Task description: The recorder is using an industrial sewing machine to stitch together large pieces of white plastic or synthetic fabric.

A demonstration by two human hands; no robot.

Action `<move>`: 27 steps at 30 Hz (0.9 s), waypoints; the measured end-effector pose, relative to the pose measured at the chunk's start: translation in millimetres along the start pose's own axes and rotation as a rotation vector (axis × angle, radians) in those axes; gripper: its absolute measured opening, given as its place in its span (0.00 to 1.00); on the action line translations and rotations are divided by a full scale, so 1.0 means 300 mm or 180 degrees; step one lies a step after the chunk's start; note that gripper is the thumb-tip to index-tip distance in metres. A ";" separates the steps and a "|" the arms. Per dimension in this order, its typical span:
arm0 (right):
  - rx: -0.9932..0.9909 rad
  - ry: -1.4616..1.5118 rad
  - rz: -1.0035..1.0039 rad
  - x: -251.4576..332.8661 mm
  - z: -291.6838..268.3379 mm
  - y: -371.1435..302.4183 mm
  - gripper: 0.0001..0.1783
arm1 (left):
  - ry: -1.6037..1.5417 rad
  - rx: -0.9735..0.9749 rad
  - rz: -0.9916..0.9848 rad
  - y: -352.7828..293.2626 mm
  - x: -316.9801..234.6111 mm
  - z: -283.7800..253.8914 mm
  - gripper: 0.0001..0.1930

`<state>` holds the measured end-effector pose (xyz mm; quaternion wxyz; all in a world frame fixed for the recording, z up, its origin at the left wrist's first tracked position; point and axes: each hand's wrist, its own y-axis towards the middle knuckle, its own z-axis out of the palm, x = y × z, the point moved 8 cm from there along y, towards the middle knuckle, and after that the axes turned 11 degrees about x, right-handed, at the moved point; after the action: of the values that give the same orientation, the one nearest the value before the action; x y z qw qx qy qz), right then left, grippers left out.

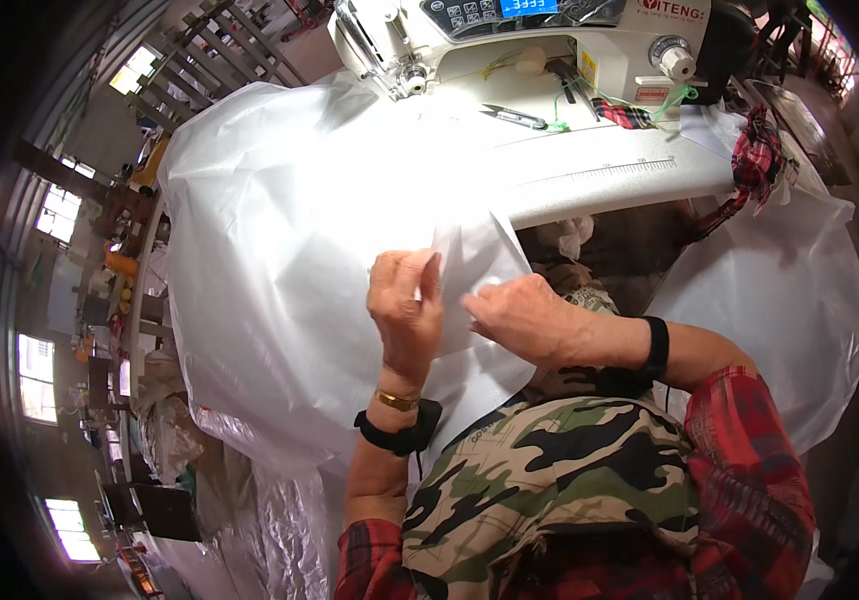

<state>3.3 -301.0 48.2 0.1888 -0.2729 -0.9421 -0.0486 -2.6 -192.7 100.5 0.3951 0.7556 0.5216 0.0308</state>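
Both hands work the same piece at the centre of the frame. Left hand has its grip pressed together on the folded edge of a white sheet, fingers curled over the top of the fold and thumb beneath, which keeps the crease from springing open. Right hand lies just beside it, fingers flattened and pinching the same edge from the other side, so the two hands hold a short stretch of the fold taut between them.

That sheet is thin, smooth and slightly glossy, more like a filmy lining or plastic-coated cloth than woven cotton. It billows in soft, broad folds across the left and middle of the frame, spills off the table and hangs down toward the lower left.

At upper centre stands a white sewing machine, hard-cased, with a small lit panel. On the table before it lie small thread snips and a scrap of red plaid cloth draped over the right end. Each wrist carries a black band; a gold bracelet sits above the left one.
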 end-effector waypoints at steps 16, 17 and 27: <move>0.0160 0.4847 0.0666 -0.125 0.273 0.196 0.17 | -0.1538 0.0627 -0.0977 0.053 0.158 -0.042 0.03; 0.0472 0.4843 0.0327 -0.090 0.272 0.187 0.14 | -0.1354 0.0671 -0.0931 0.058 0.156 -0.055 0.03; 0.1493 0.5055 -0.1252 0.098 0.089 -0.009 0.14 | -0.1678 0.1289 -0.1070 -0.053 0.159 0.077 0.07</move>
<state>-29.8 -283.5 34.7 0.8335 0.0570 -0.5461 -0.0610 17.4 -164.8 57.3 0.3579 0.7042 0.5142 -0.3339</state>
